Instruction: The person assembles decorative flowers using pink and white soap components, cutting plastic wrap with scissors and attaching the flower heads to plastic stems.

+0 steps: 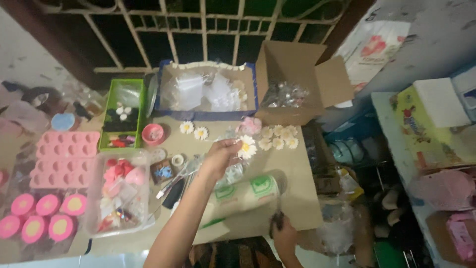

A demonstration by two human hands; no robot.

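Note:
My left hand (221, 155) reaches over the brown cardboard work surface (297, 198) and pinches a white daisy-like flower (247, 148) with a yellow centre. Just beyond it lie several more white daisies (278, 137), two others (193, 130) and a pink flower (249, 125). My right hand (286, 237) is low at the near edge, closed around a small dark tool (277, 220) that I cannot make out. A roll wrapped in green-and-white plastic (245, 191) lies between the two hands.
An open cardboard box (292, 64) and a blue-edged box of white bags (206, 92) stand at the back. To the left are a green tray (121, 114), pink moulds (64, 159), a clear tub of trinkets (119, 191) and pink discs (34, 218).

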